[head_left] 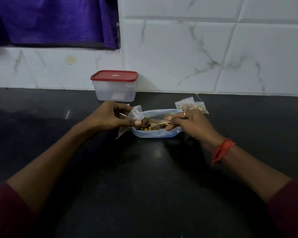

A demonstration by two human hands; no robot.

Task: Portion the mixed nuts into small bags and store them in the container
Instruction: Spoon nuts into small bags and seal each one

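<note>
Work surface: dark, near-black stone countertop (144,177), slightly glossy, with a few small pale reflections of light on it; overall lighting is dim. Behind it, the wall (187,54) is clad in large white glossy tiles with grey-green marble veining and pale grout lines, and one small brownish stain shows on a tile at left. Upper left: a purple curtain (55,21) hangs over a recess, its lower edge reaching a dark ledge.

Mixed nuts (147,126) in open blue bag (156,133); red-lidded container (115,86) behind.
</note>
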